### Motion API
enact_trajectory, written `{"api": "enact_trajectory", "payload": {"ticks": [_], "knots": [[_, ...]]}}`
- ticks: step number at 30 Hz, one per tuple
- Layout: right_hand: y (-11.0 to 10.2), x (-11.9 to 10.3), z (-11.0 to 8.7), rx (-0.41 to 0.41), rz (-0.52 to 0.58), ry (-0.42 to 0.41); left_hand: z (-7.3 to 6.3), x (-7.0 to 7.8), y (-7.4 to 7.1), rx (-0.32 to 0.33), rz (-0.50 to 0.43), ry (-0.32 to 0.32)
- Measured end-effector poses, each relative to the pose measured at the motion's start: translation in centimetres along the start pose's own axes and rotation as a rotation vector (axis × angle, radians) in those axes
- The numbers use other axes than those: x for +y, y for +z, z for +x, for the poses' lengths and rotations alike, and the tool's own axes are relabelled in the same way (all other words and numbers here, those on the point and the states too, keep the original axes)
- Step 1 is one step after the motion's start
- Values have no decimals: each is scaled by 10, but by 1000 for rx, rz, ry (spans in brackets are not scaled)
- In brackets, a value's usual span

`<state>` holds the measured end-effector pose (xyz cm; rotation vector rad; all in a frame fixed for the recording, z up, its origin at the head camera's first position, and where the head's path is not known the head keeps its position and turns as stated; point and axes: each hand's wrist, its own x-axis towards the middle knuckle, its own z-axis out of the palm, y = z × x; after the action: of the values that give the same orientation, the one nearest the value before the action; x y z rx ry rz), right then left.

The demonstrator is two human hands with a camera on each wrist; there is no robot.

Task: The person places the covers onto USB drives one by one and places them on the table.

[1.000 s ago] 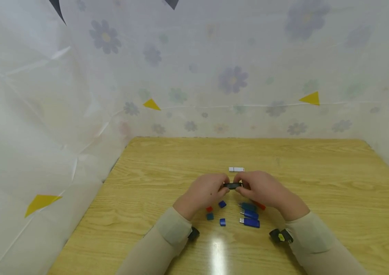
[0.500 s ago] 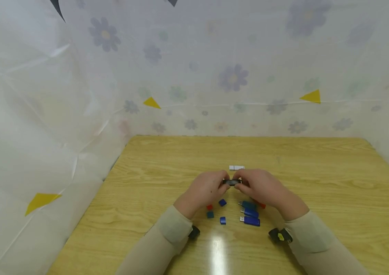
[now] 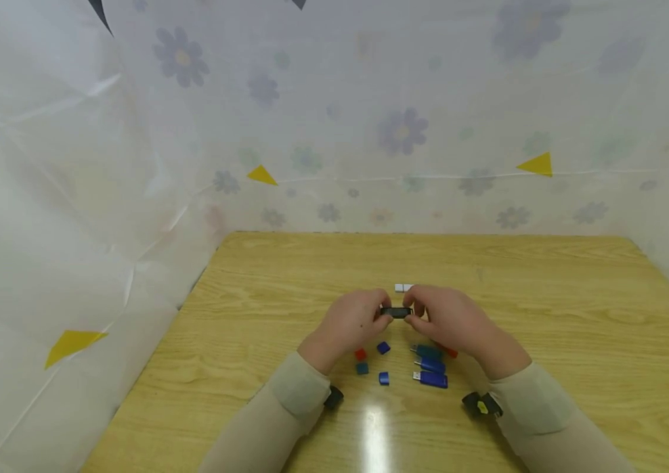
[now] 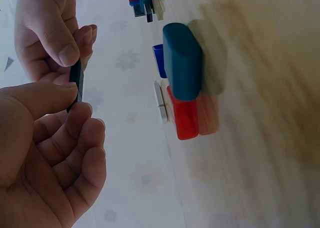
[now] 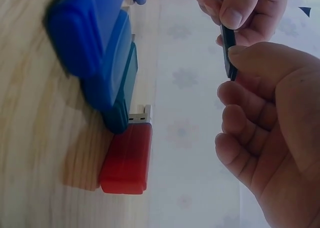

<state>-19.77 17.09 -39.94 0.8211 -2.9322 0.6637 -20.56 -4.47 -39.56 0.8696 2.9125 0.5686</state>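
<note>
Between both hands, above the table, a black USB stick (image 3: 396,313) lies crosswise. My left hand (image 3: 346,328) pinches its left end between thumb and index finger. At the opposite end my right hand (image 3: 452,322) holds it between thumb and fingertips. In the right wrist view the right thumb (image 5: 245,55) rests along the black stick, other fingers curled below. Nearest under the left hand are a red cap (image 4: 185,119) and a teal cap (image 4: 182,63). A red USB stick (image 5: 127,158) with bare metal plug lies beneath the right hand, partly covered in the head view.
Uncapped teal (image 3: 429,352), blue (image 3: 431,366) and darker blue (image 3: 432,380) USB sticks lie in a column at right, plugs leftward. Two blue caps, one upper (image 3: 383,347) and one lower (image 3: 384,379), lie left of them. A white USB stick (image 3: 400,288) lies beyond the hands.
The black USB stick has shifted slightly left with the hands, and more of its middle shows. My right hand now covers part of the white USB stick.
</note>
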Motion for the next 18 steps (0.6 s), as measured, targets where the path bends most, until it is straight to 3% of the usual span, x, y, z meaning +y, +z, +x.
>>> {"api": "enact_trajectory", "payload": {"ticks": [11,18], "knots": [[4,0,1,-15,-52,14,0,1,4,-10,23,-10],[3,16,3,-25,-7,66,0,0,3,-29,14,-53]]}}
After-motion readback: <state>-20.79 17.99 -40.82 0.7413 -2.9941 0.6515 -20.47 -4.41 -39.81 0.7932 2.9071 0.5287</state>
